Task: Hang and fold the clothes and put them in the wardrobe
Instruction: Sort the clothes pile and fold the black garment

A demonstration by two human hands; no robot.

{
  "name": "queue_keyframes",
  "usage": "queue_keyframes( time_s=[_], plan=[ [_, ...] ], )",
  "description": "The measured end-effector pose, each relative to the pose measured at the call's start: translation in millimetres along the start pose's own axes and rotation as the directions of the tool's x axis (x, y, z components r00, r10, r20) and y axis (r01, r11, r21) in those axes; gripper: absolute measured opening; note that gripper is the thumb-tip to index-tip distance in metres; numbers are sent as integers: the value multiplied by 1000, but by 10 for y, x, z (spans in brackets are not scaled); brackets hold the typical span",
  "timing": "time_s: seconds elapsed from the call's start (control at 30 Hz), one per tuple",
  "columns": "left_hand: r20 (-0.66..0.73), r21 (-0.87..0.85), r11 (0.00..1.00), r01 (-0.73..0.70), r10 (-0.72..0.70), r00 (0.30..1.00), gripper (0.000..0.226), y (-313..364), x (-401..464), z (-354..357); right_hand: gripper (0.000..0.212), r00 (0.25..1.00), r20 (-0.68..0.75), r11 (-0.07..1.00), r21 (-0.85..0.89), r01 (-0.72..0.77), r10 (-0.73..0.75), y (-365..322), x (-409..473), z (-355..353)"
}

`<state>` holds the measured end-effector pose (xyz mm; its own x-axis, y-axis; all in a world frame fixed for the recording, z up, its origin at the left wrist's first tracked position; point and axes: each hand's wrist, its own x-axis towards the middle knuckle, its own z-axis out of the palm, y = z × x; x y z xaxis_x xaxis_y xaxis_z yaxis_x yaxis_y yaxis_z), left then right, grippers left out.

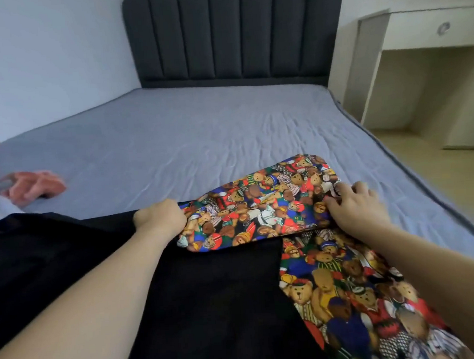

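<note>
A garment with a black body (210, 305) and colourful teddy-bear print sleeves lies on the grey bed sheet (172, 144) in front of me. One bear-print sleeve (262, 205) is folded across the top of the black part. My left hand (160, 218) grips the left end of that folded sleeve, fingers curled under the cloth. My right hand (355, 206) rests on the sleeve's right end with fingers bent, pinching the fabric at the fold. More bear-print cloth (356, 297) runs down to the lower right under my right forearm.
A pink piece of clothing (35, 187) lies on the bed at the far left. The dark padded headboard (232, 32) stands at the back. Pale cabinets with round handles (428, 56) and wooden floor are to the right of the bed.
</note>
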<state>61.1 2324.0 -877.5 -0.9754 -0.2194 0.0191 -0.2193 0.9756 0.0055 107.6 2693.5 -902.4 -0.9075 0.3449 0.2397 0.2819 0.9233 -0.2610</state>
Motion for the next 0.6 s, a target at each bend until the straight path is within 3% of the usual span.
queue_keyframes(
  time_s=[0.13,0.23,0.33,0.4,0.43,0.5,0.57,0.6],
  plan=[
    [86,159,987,-27,14,996,30,137,195,-52,52,992,-36,888,450,-95,124,295,-315,92],
    [93,422,906,-27,-13,996,26,221,245,-147,49,992,106,705,699,-119,62,369,-462,58],
    [56,577,816,28,-73,996,31,201,132,-159,55,977,180,730,683,-38,-117,397,-451,-25],
    [-28,587,808,59,-53,998,39,288,63,-215,52,996,48,827,561,34,-73,430,-453,2],
    [-76,510,859,39,-1,997,44,393,45,-245,51,998,-23,886,460,60,-55,416,-460,30],
    [-149,138,978,-157,178,973,51,722,45,-259,53,993,-86,975,201,98,-82,344,-481,43],
    [-63,-245,905,-347,342,938,55,1046,-47,-208,59,995,-71,993,84,78,-73,374,-442,21],
    [2,-275,879,-390,406,914,56,1134,-113,-103,60,998,-53,995,96,29,-24,430,-412,-23]
  ],
)
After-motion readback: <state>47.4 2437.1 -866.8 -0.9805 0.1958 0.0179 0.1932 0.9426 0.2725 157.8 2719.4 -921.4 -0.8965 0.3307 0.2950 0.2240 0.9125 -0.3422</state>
